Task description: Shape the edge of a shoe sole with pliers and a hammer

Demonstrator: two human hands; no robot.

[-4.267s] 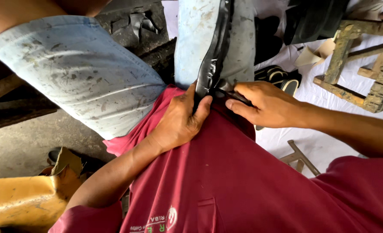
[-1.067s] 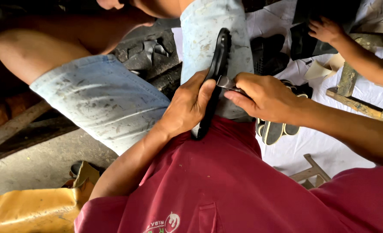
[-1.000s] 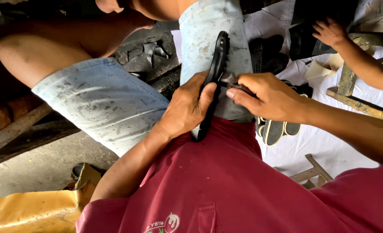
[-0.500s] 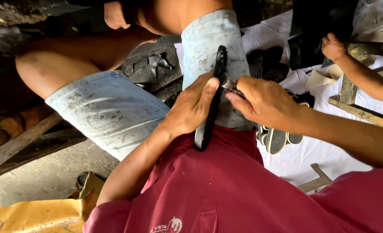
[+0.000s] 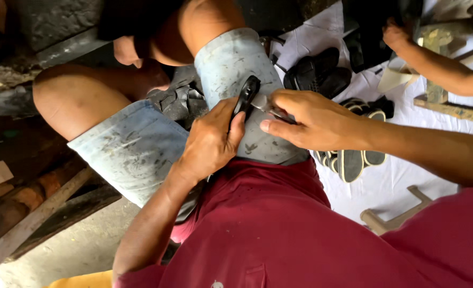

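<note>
My left hand (image 5: 211, 143) grips a black rubber sole piece (image 5: 246, 97) held on edge against my right thigh, which is in pale denim shorts (image 5: 231, 64). My right hand (image 5: 307, 118) pinches a small metal blade (image 5: 264, 105) whose tip touches the upper edge of the black piece. The lower part of the black piece is hidden behind my left hand. My red shirt (image 5: 279, 224) fills the bottom of the view.
Black shoe soles (image 5: 348, 160) and dark shoe parts (image 5: 313, 74) lie on a white sheet (image 5: 386, 186) at the right. Another person's hand (image 5: 399, 34) reaches in at top right by a wooden frame (image 5: 444, 101). Black rubber scraps (image 5: 175, 101) sit between my knees; wooden beams (image 5: 28, 213) at left.
The view has tilted so my legs sit lower in the frame. Both hands have stayed on the black piece, the blade working at its upper edge. The other person's hand stays at top right.
</note>
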